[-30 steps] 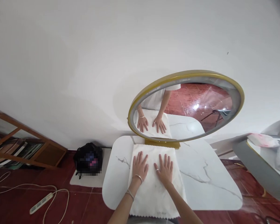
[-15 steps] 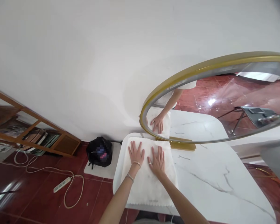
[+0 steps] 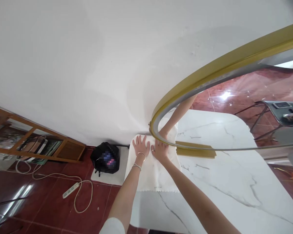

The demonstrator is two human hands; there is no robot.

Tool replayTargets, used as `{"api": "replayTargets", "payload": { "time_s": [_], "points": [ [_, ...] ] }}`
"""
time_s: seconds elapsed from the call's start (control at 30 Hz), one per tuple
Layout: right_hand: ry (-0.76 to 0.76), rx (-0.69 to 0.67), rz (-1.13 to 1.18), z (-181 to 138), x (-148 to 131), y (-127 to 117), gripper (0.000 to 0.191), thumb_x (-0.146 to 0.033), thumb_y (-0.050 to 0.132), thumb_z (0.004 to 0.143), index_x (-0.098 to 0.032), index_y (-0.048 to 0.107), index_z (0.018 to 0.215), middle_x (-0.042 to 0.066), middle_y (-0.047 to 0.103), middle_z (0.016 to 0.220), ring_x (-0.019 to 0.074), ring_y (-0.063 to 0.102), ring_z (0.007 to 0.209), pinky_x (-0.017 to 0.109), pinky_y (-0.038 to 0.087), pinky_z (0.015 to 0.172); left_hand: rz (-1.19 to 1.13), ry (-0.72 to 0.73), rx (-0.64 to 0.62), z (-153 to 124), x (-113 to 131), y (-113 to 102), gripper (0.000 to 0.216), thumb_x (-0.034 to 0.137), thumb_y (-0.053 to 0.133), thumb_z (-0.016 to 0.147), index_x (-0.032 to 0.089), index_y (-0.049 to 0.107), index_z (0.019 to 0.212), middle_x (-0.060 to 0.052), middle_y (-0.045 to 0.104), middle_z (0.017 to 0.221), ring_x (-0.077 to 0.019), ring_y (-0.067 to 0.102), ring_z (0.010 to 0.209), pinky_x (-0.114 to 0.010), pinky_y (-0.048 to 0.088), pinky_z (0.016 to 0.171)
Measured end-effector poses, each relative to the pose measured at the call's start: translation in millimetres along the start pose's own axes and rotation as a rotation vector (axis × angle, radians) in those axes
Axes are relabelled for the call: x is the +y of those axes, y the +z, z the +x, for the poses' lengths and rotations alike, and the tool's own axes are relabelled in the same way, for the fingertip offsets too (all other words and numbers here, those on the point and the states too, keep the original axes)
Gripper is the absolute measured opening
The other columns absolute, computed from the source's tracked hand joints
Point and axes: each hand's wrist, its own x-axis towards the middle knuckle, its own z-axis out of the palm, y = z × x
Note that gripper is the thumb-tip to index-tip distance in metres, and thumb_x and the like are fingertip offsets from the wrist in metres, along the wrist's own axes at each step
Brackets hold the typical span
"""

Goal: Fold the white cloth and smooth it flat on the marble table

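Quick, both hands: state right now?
Left hand: open, fingers spread, palm down on the white cloth.
Right hand: open, palm down on the same cloth, nothing gripped.

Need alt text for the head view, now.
A person's left hand and right hand rest palm-down on a white cloth atop a marbled table, beside a gold-framed mirror. A black bag sits left of the table.
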Motion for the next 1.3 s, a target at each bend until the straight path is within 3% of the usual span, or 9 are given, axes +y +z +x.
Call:
{"api": "replayTargets", "payload": {
  "time_s": [0.13, 0.27, 0.4, 0.53, 0.63, 0.73, 0.9, 1.2, 1.3],
  "points": [
    [-0.048, -0.011, 0.008, 4.9, -1.3, -0.7, 0.054, -0.037, 0.032, 0.096, -0.009, 0.039, 0.142, 0.022, 0.052, 0.130, 0.0380, 0.041, 0.122, 0.060, 0.024, 0.100, -0.006, 0.000, -0.038, -2.2, -11.5, -2.5, 0.049, 0.041, 0.040, 0.093, 0.029, 0.044, 0.140, -0.008, 0.042, 0.148, -0.0264, 0.032, 0.138, -0.052, 0.017, 0.116],
    [-0.193, 0.072, 0.055, -21.9, -11.4, -11.4, 0.048, -0.036, 0.035, 0.096, -0.012, 0.045, 0.137, 0.015, 0.044, 0.142, 0.0327, 0.030, 0.133, 0.058, 0.013, 0.109, 0.025, -0.033, -0.020, -28.2, -28.7, -6.8, 0.051, 0.042, 0.040, 0.093, 0.031, 0.040, 0.143, -0.007, 0.030, 0.154, -0.0275, 0.024, 0.143, -0.053, 0.020, 0.114],
    [-0.305, 0.153, 0.158, -73.5, -21.8, -23.8, 0.037, -0.033, 0.038, 0.096, -0.016, 0.058, 0.122, 0.010, 0.054, 0.133, 0.0246, 0.033, 0.132, 0.050, 0.012, 0.113, 0.066, -0.083, 0.013, -80.7, -39.6, -12.1, 0.051, 0.039, 0.039, 0.093, 0.027, 0.039, 0.143, -0.010, 0.024, 0.156, -0.0287, 0.019, 0.144, -0.052, 0.022, 0.113],
    [-0.395, 0.142, 0.185, -146.0, -16.3, -39.6, 0.035, -0.033, 0.044, 0.094, -0.021, 0.059, 0.122, 0.007, 0.058, 0.129, 0.0238, 0.041, 0.124, 0.047, 0.016, 0.113, 0.088, -0.091, 0.026, -149.9, -43.3, -14.2, 0.051, 0.037, 0.040, 0.092, 0.026, 0.042, 0.142, -0.011, 0.026, 0.156, -0.0291, 0.019, 0.144, -0.054, 0.019, 0.114],
    [-0.478, -0.031, 0.130, -195.1, -3.4, -58.0, 0.059, -0.047, 0.046, 0.090, -0.021, 0.039, 0.143, 0.009, 0.040, 0.147, 0.0291, 0.029, 0.136, 0.053, 0.004, 0.114, 0.077, -0.036, 0.048, -194.5, -44.8, -13.2, 0.056, 0.042, 0.045, 0.089, 0.026, 0.041, 0.143, -0.009, 0.024, 0.157, -0.0305, 0.015, 0.145, -0.056, 0.014, 0.115],
    [-0.508, -0.159, 0.085, -219.5, 5.2, -74.7, 0.076, -0.060, 0.042, 0.088, -0.026, 0.019, 0.151, 0.008, 0.022, 0.156, 0.0332, 0.016, 0.142, 0.061, -0.012, 0.110, 0.068, 0.013, 0.048, -215.5, -45.4, -12.5, 0.060, 0.045, 0.048, 0.087, 0.027, 0.039, 0.144, -0.009, 0.018, 0.158, -0.0334, 0.012, 0.145, -0.058, 0.010, 0.115],
    [-0.434, -0.142, 0.042, -200.9, 5.2, -72.9, 0.074, -0.055, 0.043, 0.089, -0.028, 0.013, 0.152, 0.007, 0.017, 0.157, 0.0328, 0.012, 0.143, 0.064, -0.015, 0.107, 0.085, 0.048, 0.042, -187.9, -41.6, -12.2, 0.059, 0.044, 0.048, 0.088, 0.024, 0.041, 0.143, -0.013, 0.017, 0.158, -0.0337, 0.011, 0.145, -0.059, 0.010, 0.114],
    [-0.281, -0.015, 0.016, -98.8, 18.3, -31.6, 0.061, -0.049, 0.041, 0.092, -0.031, 0.025, 0.149, 0.007, 0.019, 0.157, 0.0331, 0.011, 0.144, 0.066, 0.000, 0.109, 0.056, 0.147, -0.056, -58.5, -17.7, -10.3, 0.065, 0.050, 0.053, 0.086, 0.026, 0.037, 0.144, -0.013, 0.016, 0.158, -0.0337, 0.009, 0.145, -0.059, 0.010, 0.114],
    [-0.248, 0.021, 0.009, -82.0, 19.2, -28.1, 0.059, -0.046, 0.043, 0.092, -0.030, 0.029, 0.148, 0.008, 0.022, 0.156, 0.0342, 0.012, 0.143, 0.067, 0.000, 0.109, 0.040, 0.128, -0.056, -51.8, -12.5, -8.1, 0.059, 0.045, 0.051, 0.089, 0.025, 0.038, 0.144, -0.014, 0.017, 0.157, -0.0336, 0.012, 0.145, -0.058, 0.013, 0.114]
  ]
}}
